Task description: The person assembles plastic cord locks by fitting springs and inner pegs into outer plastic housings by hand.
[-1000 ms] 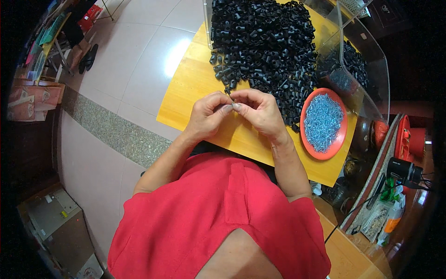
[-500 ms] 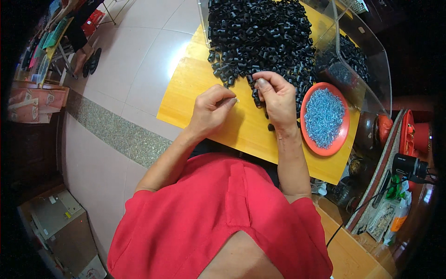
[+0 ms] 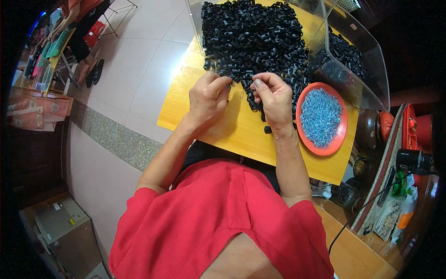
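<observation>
Right hand [image 3: 277, 103] near black pieces [image 3: 253, 39]

Looks like a homey room doing small-workshop duty, tbh: tiled floor [image 3: 134, 69], yellow table [image 3: 246, 143] heaped with little black parts [image 3: 255, 42]

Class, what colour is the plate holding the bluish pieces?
The plate is orange-red; the head view shows it best.

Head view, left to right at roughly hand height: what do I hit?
Pink packages → speckled floor strip → left hand → right hand → red plate → dark jar → black device.
</observation>
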Action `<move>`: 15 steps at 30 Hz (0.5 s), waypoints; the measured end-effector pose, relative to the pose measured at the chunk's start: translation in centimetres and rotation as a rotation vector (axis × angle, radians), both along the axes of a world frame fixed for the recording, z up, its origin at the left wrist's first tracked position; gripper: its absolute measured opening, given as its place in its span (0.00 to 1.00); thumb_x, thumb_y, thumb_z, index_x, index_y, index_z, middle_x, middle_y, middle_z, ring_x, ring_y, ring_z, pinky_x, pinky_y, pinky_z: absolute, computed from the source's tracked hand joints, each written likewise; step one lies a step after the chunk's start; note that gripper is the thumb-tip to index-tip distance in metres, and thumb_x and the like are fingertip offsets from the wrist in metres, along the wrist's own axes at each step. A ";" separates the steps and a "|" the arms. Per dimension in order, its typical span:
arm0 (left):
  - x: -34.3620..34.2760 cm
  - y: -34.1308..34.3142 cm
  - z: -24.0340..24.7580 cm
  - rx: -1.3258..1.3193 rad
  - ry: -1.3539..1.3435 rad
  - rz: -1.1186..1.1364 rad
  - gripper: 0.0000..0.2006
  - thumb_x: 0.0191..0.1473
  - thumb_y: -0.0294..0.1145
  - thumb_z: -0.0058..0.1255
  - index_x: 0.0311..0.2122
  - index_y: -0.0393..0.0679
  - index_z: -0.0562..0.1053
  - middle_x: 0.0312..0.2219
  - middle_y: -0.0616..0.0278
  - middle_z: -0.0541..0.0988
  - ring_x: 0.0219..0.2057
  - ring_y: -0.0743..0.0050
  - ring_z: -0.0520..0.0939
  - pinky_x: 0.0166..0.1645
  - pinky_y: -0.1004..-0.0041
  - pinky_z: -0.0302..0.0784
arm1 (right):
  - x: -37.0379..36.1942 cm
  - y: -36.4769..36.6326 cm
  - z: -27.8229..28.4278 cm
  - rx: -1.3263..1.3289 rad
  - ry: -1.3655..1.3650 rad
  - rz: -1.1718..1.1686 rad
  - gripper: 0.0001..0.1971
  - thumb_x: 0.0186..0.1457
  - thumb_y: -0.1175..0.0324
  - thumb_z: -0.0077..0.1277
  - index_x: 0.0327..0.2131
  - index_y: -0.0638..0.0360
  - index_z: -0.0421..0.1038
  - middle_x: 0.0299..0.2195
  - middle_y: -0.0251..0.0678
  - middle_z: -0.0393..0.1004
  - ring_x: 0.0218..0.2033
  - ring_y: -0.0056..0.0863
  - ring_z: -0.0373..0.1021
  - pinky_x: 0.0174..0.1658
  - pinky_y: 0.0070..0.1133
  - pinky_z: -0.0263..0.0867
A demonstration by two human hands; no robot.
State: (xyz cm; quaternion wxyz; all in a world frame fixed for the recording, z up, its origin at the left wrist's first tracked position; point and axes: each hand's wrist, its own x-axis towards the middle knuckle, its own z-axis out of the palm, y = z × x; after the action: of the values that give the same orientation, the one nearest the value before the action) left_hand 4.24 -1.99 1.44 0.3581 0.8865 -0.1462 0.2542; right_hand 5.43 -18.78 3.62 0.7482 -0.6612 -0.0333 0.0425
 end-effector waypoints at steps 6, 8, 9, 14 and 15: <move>1.5 0.3 0.1 -0.023 0.121 0.172 0.08 0.36 0.27 0.52 0.28 0.44 0.75 0.25 0.58 0.71 0.28 0.60 0.74 0.31 0.67 0.70 | 0.3 -0.1 -0.4 -0.012 -0.032 -0.015 0.06 0.51 0.74 0.45 0.32 0.65 0.69 0.23 0.27 0.70 0.21 0.10 0.62 0.23 0.09 0.58; 1.7 1.0 -0.7 -0.030 0.132 0.162 0.08 0.36 0.26 0.51 0.27 0.44 0.75 0.24 0.58 0.71 0.28 0.60 0.74 0.31 0.67 0.70 | 0.1 0.0 -0.3 -0.018 -0.032 0.004 0.06 0.51 0.74 0.45 0.32 0.65 0.69 0.23 0.29 0.70 0.21 0.11 0.63 0.23 0.09 0.59; 1.9 1.2 -1.0 -0.037 0.146 0.153 0.08 0.36 0.26 0.51 0.27 0.44 0.75 0.24 0.58 0.71 0.29 0.60 0.73 0.32 0.67 0.69 | 0.1 0.0 -0.3 -0.025 -0.028 0.023 0.06 0.51 0.75 0.45 0.32 0.65 0.69 0.23 0.30 0.70 0.21 0.12 0.63 0.24 0.09 0.60; 2.2 1.0 -0.9 0.049 0.079 0.104 0.09 0.34 0.26 0.52 0.27 0.45 0.76 0.25 0.58 0.70 0.30 0.61 0.72 0.34 0.68 0.69 | 0.0 0.2 -0.6 -0.071 -0.066 0.043 0.06 0.51 0.75 0.45 0.32 0.65 0.69 0.23 0.30 0.70 0.21 0.12 0.63 0.24 0.09 0.61; 2.2 0.9 -0.9 0.034 0.080 0.094 0.09 0.34 0.26 0.52 0.27 0.45 0.76 0.25 0.58 0.70 0.30 0.61 0.72 0.34 0.68 0.69 | 0.0 0.3 -0.7 -0.074 -0.090 0.041 0.06 0.51 0.75 0.45 0.32 0.65 0.69 0.23 0.29 0.70 0.21 0.12 0.63 0.24 0.09 0.61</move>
State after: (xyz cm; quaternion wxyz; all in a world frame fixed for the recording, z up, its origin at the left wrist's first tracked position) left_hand 6.44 -1.10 0.54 0.3361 0.9078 -0.0944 0.2323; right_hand 5.38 -18.49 2.96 0.7200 -0.6888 -0.0790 0.0293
